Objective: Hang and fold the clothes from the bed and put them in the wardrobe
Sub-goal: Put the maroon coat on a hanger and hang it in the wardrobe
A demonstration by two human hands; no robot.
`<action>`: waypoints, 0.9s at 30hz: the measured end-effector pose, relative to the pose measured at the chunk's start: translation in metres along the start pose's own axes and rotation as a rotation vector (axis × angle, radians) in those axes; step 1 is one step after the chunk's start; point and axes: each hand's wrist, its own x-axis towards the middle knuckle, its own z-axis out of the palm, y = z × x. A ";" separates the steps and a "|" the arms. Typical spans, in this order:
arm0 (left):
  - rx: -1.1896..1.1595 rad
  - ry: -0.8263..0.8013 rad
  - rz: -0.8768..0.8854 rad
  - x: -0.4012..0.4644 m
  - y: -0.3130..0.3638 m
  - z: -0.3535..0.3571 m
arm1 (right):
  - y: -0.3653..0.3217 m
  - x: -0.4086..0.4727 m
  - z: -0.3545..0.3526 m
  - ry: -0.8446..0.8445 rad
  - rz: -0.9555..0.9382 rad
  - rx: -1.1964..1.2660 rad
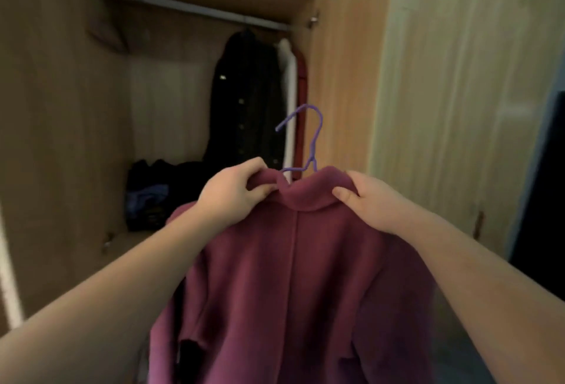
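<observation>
A maroon coat [293, 276] hangs on a purple wire hanger [315, 136], its back towards me. I hold it up in front of the open wardrobe [171, 102]. My left hand [232, 194] grips the collar on the left. On the right side of the collar my right hand [373, 203] pinches the cloth. The hanger's hook sticks up above the collar, below the metal rail [195, 7] and apart from it. The hanger's shoulders are hidden inside the coat.
On the rail's right end hang a black garment [247, 93], a white one [290, 84] and a red one [302, 78]. A dark pile of clothes [153, 194] lies on the wardrobe floor. The open door [342, 62] stands at the right, beside a closed panel [458, 93].
</observation>
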 end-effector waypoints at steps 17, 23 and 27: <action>-0.044 -0.651 -0.292 0.111 -0.204 -0.064 | -0.029 0.220 0.125 0.060 -0.278 0.203; 0.071 -0.277 -0.136 0.205 -0.235 -0.029 | -0.009 0.323 0.122 0.067 -0.328 0.240; 0.164 0.044 -0.136 0.264 -0.255 -0.004 | 0.009 0.404 0.115 0.138 -0.371 0.182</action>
